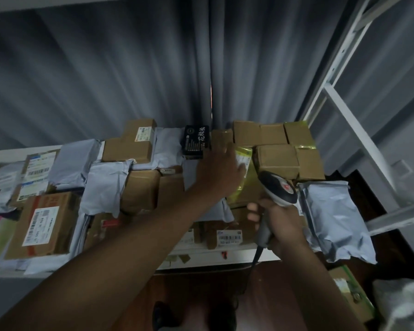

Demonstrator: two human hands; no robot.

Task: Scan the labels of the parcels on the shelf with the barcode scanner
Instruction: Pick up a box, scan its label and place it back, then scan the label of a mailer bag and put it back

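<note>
Risk no. 1 is sitting w/ the yellow parcel [243,185]: the left hand [219,169] is lying on it w/ fingers straight and spread, pressing or steadying, not curling round anything, and part of the white label [243,161] is showing just past the fingertips, so the hand itself is probably shading or covering some of the barcode. The right hand [276,222] is gripping the handle of the scanner [279,187], fingers wrapped round it, w/ the scanner head hovering just beside the yellow parcel and pointing toward the back of the shelf [225,255]. Aim is looking approx. only; the head is sitting very close to the brown boxes [276,149] stacked at the right rear, so the beam could be catching a neighbour's label instead, e.g. the one on the small box [227,236] at the front edge, giving a wrong or double read. The yellow wrap is looking glossy, so glare is likely spoiling a read in this dim light. Parcels are lying piled and overlapping across the shelf: grey bags [103,185], a big box [42,223] w/ a label at left, a black box [196,142] at the back, so pushing on one is risking a slide. The silver bag [335,220] is hanging over the right front corner and seems the likeliest to be dropping if nudged. The cable [255,260] is trailing down below the handle, and it could be snagging on the shelf lip.
</note>
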